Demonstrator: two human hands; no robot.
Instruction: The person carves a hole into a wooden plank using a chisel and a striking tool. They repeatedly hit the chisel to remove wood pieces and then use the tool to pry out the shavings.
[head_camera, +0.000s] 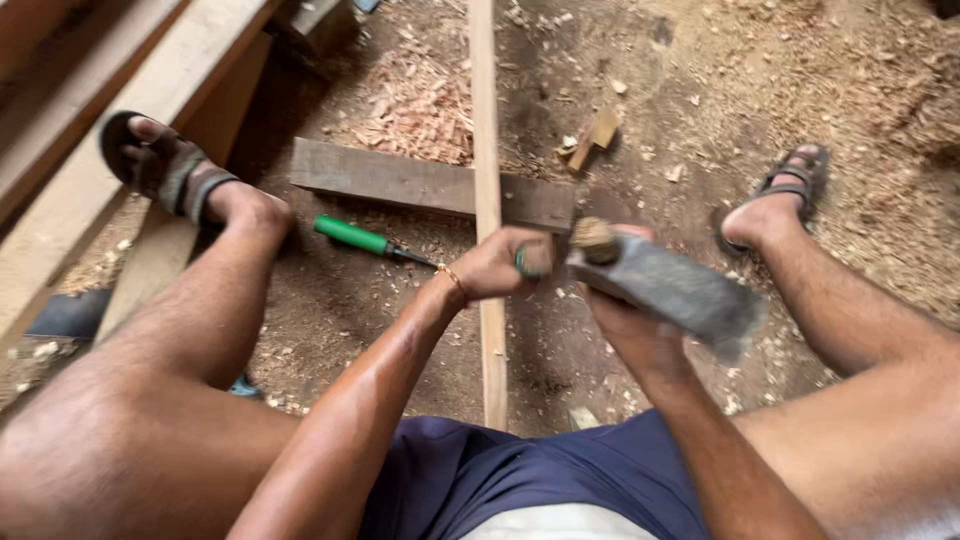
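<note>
Head view: left hand (505, 265) grip holds green-handled tool (533, 260); right hand (630, 325) grips grey block (675, 290) over wooden strip (488, 200).

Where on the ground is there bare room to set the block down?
Free: the sawdust floor beyond the right foot, and the dirt between the green-handled tool and left knee. Crowded: around the crossed slat and plank, with shavings and offcuts.

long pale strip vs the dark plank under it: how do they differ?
The long pale strip is narrow and light-coloured; the dark plank is wider and weathered grey-brown. The strip runs away from the person, between the feet; the plank lies crosswise. The strip rests on top of the plank and reaches under the left hand; the plank lies on the sawdust floor. Both are straight sawn wood.
</note>
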